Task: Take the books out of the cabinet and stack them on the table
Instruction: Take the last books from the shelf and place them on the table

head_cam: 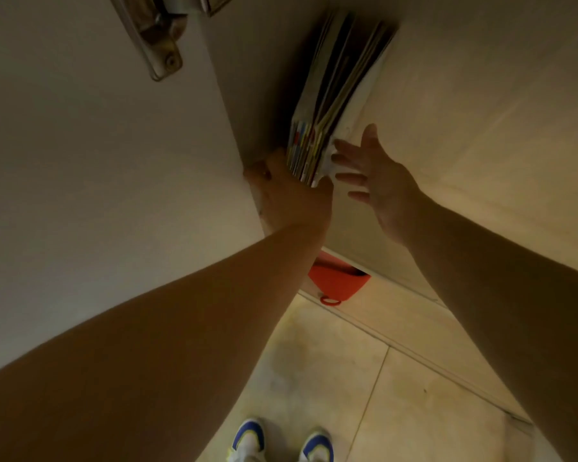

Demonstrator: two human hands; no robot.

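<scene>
While upright in the cabinet (447, 95), thin books (327, 105), multicoloured spines, left hand (291, 191) gripping.

Both bare arms reach into the cabinet (464, 105) toward a row of thin books (327, 105) standing upright on a shelf. The left hand (287, 195) grips the books' near left end, thumb against their spines. The right hand (374, 171) is spread, fingertips at the books' right side. Below, a red bag (337, 281), tiled floor (347, 378), and two shoes (247, 438).
</scene>
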